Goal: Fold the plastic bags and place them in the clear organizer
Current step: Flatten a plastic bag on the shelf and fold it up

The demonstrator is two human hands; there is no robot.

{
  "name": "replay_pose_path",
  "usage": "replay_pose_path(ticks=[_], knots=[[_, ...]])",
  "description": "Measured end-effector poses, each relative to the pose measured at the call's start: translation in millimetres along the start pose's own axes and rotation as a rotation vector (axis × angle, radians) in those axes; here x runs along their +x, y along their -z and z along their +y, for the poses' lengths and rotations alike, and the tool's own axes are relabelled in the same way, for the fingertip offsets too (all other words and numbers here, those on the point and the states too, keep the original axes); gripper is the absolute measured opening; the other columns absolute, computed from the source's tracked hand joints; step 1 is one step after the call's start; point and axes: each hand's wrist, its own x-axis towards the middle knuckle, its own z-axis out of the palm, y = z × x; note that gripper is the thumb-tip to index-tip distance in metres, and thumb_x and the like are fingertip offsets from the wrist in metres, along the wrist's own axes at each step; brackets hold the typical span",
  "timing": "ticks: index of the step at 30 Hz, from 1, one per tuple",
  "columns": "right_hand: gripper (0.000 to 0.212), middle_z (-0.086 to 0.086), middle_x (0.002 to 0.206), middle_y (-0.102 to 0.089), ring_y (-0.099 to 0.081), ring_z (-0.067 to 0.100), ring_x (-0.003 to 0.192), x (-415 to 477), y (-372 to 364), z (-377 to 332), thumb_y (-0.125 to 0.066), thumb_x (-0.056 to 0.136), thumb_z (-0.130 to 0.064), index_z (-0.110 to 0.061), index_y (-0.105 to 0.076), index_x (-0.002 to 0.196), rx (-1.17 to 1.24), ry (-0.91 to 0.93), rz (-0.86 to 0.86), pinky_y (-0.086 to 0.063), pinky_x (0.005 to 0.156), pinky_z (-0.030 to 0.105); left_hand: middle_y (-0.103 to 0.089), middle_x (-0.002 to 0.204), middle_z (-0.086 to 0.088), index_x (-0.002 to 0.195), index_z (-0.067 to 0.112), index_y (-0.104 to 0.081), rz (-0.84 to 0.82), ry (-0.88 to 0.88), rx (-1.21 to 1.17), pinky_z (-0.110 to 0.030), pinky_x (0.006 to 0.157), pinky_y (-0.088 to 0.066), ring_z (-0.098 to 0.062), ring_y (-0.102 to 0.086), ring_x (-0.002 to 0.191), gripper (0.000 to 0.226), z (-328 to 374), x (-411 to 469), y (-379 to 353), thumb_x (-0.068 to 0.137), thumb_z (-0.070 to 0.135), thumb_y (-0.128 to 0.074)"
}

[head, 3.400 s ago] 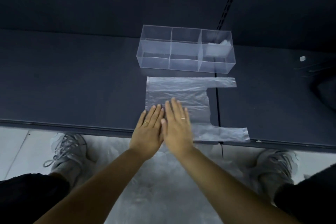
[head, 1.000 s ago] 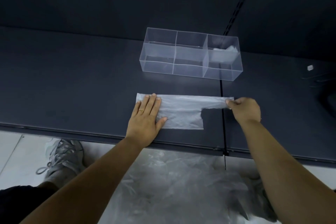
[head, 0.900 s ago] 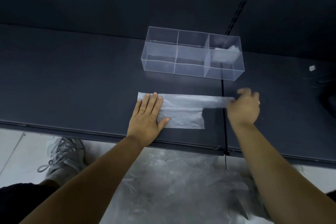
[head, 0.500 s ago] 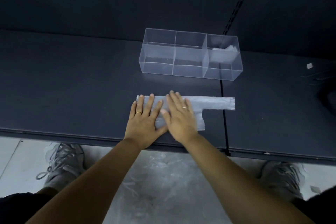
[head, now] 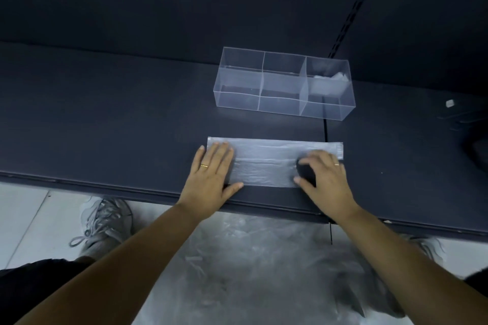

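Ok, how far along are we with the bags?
Done: one folded bag sits in the right-end compartment of the clear organizer. In hand: a second bag lies on the table folded into a strip, left hand flat on its left end, right hand arched over its right. Left: fold it shorter, stow it, then the pile of bags on the floor.

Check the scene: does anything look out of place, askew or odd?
A loose heap of plastic bags lies on the floor below the table edge, rather than on it. A small white scrap sits alone at the table's right. The bag being folded lies flat and square.
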Motion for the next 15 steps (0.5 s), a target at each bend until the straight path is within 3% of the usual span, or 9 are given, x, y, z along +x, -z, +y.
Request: replay_pose_path(ticks=[3, 6, 8, 11, 15], knots=[[0.024, 0.001, 0.102, -0.057, -0.054, 0.026, 0.099, -15.0, -1.9, -4.0, -0.084, 0.070, -0.022, -0.017, -0.071, 0.089, 0.026, 0.055, -0.055, -0.035, 0.079, 0.035, -0.044, 0.146, -0.014, 0.140, 0.002, -0.044, 0.009, -0.174, -0.071, -0.046, 0.115, -0.017, -0.030, -0.039, 0.137, 0.070, 24.7, -1.6, 0.0, 0.089, 0.049, -0.057], [0.008, 0.003, 0.094, -0.057, -0.054, 0.026, 0.095, -10.2, -1.8, -7.7, -0.079, 0.075, -0.014, -0.014, -0.072, 0.080, 0.087, -0.015, -0.036, -0.037, 0.080, 0.036, -0.018, 0.159, -0.005, 0.151, 0.010, -0.021, -0.098, -0.164, -0.146, -0.025, 0.117, 0.008, -0.019, -0.014, 0.147, 0.076, 39.2, 2.7, -8.3, 0.094, 0.052, -0.047], [0.005, 0.002, 0.095, -0.056, -0.053, 0.024, 0.096, -2.4, -4.3, -10.6, -0.072, 0.082, -0.014, -0.014, -0.069, 0.078, 0.058, -0.024, -0.066, -0.035, 0.081, 0.033, -0.015, 0.160, 0.000, 0.152, 0.014, -0.017, -0.117, -0.096, -0.190, -0.025, 0.118, 0.002, -0.016, -0.012, 0.146, 0.078, 41.6, 7.2, -13.4, 0.093, 0.056, -0.046], [0.010, -0.002, 0.098, -0.052, -0.049, 0.020, 0.099, 7.9, -5.3, -12.1, -0.063, 0.089, -0.015, -0.016, -0.064, 0.079, 0.036, -0.032, -0.177, -0.032, 0.084, 0.027, -0.026, 0.156, 0.002, 0.150, 0.016, -0.028, -0.081, -0.019, -0.261, -0.028, 0.116, -0.012, -0.016, -0.022, 0.142, 0.074, 44.0, 13.7, -13.5, 0.091, 0.054, -0.052], [0.020, -0.007, 0.093, -0.049, -0.052, 0.017, 0.094, 14.5, 19.1, -5.3, -0.059, 0.092, -0.012, -0.021, -0.058, 0.074, 0.376, -0.126, -0.293, -0.039, 0.083, 0.020, -0.053, 0.139, 0.000, 0.132, 0.015, -0.055, 0.014, -0.007, -0.257, -0.033, 0.105, -0.033, -0.022, -0.049, 0.125, 0.042, 47.1, 21.4, -9.8, 0.094, 0.030, -0.059]])
